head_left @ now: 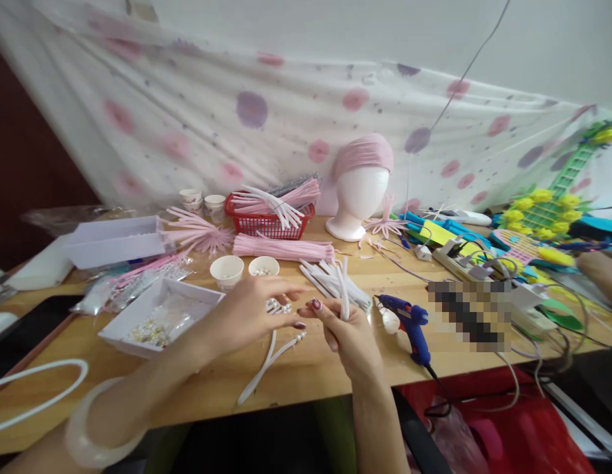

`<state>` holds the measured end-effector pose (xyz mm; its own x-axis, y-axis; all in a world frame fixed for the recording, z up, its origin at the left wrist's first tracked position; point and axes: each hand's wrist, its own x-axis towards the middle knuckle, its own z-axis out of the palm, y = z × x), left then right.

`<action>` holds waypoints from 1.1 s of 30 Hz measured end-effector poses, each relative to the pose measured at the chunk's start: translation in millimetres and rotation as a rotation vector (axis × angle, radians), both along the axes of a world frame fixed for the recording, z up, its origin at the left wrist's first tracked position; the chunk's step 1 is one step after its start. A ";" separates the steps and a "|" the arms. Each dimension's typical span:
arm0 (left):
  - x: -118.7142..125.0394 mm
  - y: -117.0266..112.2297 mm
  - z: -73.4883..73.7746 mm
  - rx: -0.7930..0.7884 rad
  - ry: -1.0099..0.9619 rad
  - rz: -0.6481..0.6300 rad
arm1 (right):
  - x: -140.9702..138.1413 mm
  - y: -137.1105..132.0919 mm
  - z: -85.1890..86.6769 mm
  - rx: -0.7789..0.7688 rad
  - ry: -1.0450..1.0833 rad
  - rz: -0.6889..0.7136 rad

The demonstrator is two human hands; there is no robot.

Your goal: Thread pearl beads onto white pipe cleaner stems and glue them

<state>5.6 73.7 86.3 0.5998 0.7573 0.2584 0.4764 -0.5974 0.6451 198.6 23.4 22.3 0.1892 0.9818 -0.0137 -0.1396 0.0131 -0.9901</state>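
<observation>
My right hand [352,339] is closed around a folded white pipe cleaner [344,293] that stands up between its fingers. Left of it, my left hand [251,313] hangs over the table with thumb and fingers apart, its fingertips close to those of the right. White pearl beads [280,307] show between the left thumb and fingers. Below the hands, a bent white pipe cleaner with beaded tips [266,368] lies on the wood. Behind the left hand stand a paper cup [226,270] and a second cup holding beads [264,266]. More white pipe cleaners [318,280] lie behind the right hand.
A blue glue gun [409,322] rests right of my hands, near power strips [464,263] and cords. A white box [120,326] holds beads at left. Behind are pink pipe cleaners [283,249], a red basket [236,214] and a foam head [360,197]. Another person's hand [602,273] is at far right.
</observation>
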 end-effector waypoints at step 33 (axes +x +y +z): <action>45.4 51.3 49.3 -0.155 -0.287 -0.084 | 63.3 -96.6 19.9 0.050 0.202 -0.172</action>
<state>51.0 125.0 135.6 0.5809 0.7520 0.3114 0.2153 -0.5110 0.8322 262.0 -73.2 42.2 0.3518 0.9358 -0.0210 -0.3261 0.1015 -0.9399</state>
